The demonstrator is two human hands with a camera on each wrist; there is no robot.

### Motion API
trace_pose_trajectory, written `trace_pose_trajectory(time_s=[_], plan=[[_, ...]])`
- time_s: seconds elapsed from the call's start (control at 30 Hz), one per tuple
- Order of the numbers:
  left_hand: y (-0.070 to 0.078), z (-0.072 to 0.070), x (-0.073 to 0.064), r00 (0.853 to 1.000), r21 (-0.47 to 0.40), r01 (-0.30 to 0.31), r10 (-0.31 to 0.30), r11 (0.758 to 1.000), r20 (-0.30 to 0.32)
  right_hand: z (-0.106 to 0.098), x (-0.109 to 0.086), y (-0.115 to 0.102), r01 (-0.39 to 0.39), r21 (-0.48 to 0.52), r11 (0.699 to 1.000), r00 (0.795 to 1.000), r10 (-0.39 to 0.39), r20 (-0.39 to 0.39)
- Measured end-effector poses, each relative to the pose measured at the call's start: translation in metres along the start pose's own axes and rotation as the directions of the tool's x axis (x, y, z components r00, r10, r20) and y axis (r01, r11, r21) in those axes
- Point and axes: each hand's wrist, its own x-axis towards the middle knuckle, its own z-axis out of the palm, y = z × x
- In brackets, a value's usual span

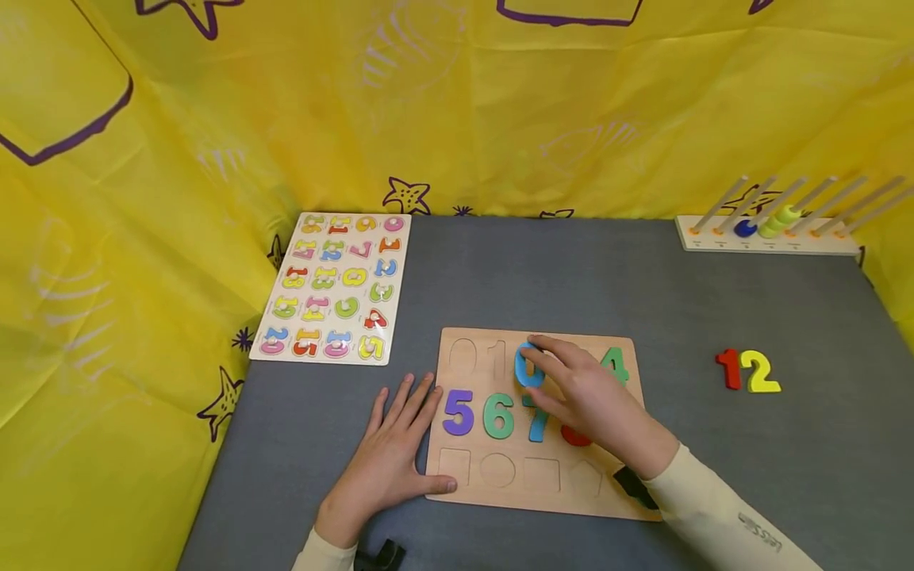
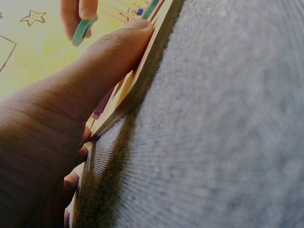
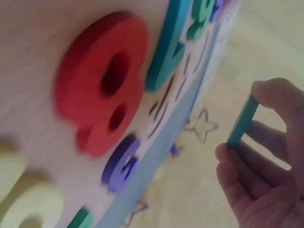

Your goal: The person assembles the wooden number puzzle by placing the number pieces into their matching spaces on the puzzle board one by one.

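In the head view, a blue 0 (image 1: 521, 369) is being pinched by the right hand (image 1: 596, 396) over the top row of a wooden puzzle board (image 1: 514, 497), its ring showing just beyond the fingertips. The middle row is being filled by a purple 5 (image 1: 459, 408), a green 6 (image 1: 488, 416), a blue 7 (image 1: 537, 428) and a partly covered red 8 (image 1: 576, 436); a green 4 (image 1: 616, 371) is being seen above, while bare outlines of 0 and 1 are showing at upper left. The board's left side is being touched by the left hand (image 1: 389, 464), fingers spread. On the gray table (image 1: 821, 460), a red 1 (image 1: 731, 370) and yellow 2 (image 1: 764, 386) are lying side by side; beads are being carried on a pegged stand (image 1: 814, 246), and colored numbers on a second board (image 1: 364, 295). From the left wrist, the left thumb is being shown resting on the board's edge. From the right wrist, the 0 is being revealed edge-on between fingertips, clear of the board, and a purple piece (image 3: 118, 166) and a pale yellow piece (image 3: 47, 199), hidden from the head camera, are being uncovered beside the 8.
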Motion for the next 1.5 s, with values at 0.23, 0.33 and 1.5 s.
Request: trace_pose_trajectory(time_s=[0.23, 0.33, 1.5], plan=[[0.000, 0.000, -0.002, 1.000, -0.002, 0.014, -0.014, 1.000, 0.005, 0.017, 0.020, -0.012, 0.034, 0.025, 0.999, 0.996, -0.035, 0.078], [-0.001, 0.000, -0.002, 1.000, -0.001, 0.011, -0.011, 1.000, 0.003, 0.024, 0.028, -0.016, 0.036, 0.017, 0.999, 0.992, -0.038, 0.118], [-0.002, 0.001, 0.000, 1.000, -0.005, 0.006, -0.006, 1.000, 0.026, 0.055, 0.077, -0.021, 0.117, -0.145, 0.983, 0.950, -0.068, 0.305]])
